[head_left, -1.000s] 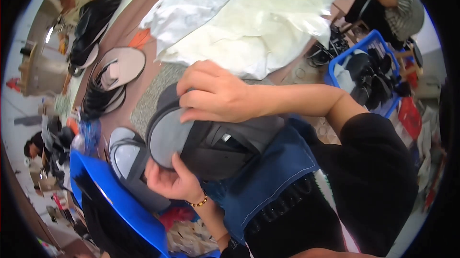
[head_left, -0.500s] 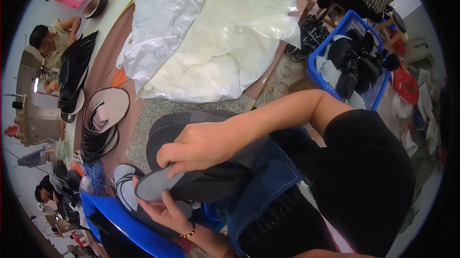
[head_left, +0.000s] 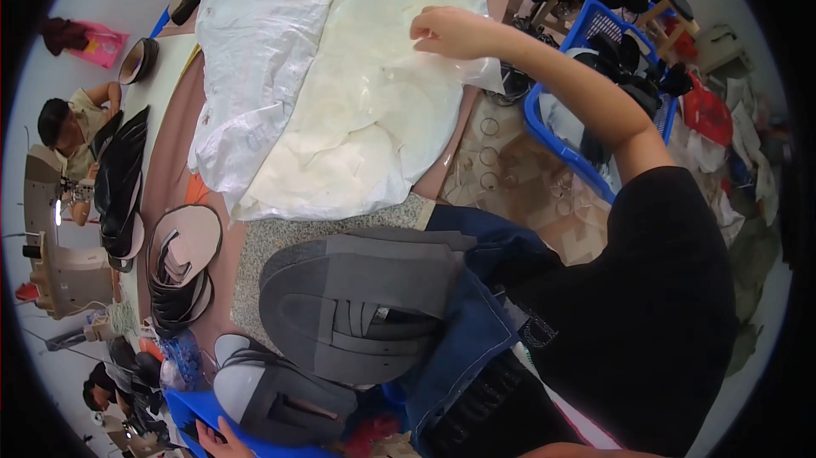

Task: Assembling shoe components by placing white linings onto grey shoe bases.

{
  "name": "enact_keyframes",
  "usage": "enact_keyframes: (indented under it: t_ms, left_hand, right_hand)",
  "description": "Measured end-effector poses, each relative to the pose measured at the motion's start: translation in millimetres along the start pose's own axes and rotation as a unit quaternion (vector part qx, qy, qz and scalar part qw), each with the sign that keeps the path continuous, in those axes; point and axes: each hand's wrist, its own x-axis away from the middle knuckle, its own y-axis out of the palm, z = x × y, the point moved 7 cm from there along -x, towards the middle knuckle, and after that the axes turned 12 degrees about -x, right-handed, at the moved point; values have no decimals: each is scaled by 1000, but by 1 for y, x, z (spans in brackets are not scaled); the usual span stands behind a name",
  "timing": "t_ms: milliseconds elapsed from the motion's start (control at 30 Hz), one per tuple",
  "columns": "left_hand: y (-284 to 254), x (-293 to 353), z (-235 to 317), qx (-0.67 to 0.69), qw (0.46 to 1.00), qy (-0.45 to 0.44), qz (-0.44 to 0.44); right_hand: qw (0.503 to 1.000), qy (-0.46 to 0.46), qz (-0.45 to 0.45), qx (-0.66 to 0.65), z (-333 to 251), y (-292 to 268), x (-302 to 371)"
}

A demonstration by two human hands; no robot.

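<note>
My right hand (head_left: 446,33) is over the pale translucent sheeting (head_left: 365,109) at the far side, its fingers loosely bent and apart, with nothing visible in them. Whether its fingertips touch the sheeting, I cannot tell. At the lower edge, my left hand (head_left: 223,441), partly cut off, is beside the blue plastic bin (head_left: 191,407) with fingers apart. A stack of grey sole-shaped pieces with strap uppers (head_left: 340,305) lies in front of me, against the granite slab (head_left: 255,262). Closer to the left hand are lighter grey strapped shoe pieces (head_left: 255,386).
White woven plastic (head_left: 263,33) covers the table's far part. Beige and black strapped pieces (head_left: 183,262) lie at left. A blue basket (head_left: 544,122) of black and white scraps stands at right. Two people sit by sewing machines (head_left: 51,237) at left; another sits at top right.
Both hands have let go of the grey sole piece. My right hand has moved far forward over the sheeting; my left hand has dropped down and left toward the bin.
</note>
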Motion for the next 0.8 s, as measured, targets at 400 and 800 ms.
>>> enact_keyframes:
  t_ms: [400, 800]
  left_hand:
    - [6, -56, 500, 437, 786, 428, -92]
    - [52, -61, 651, 567, 706, 379, -191]
  right_hand:
    - [914, 198, -335, -113, 61, 27, -17]
    - [988, 35, -123, -91, 27, -12, -8]
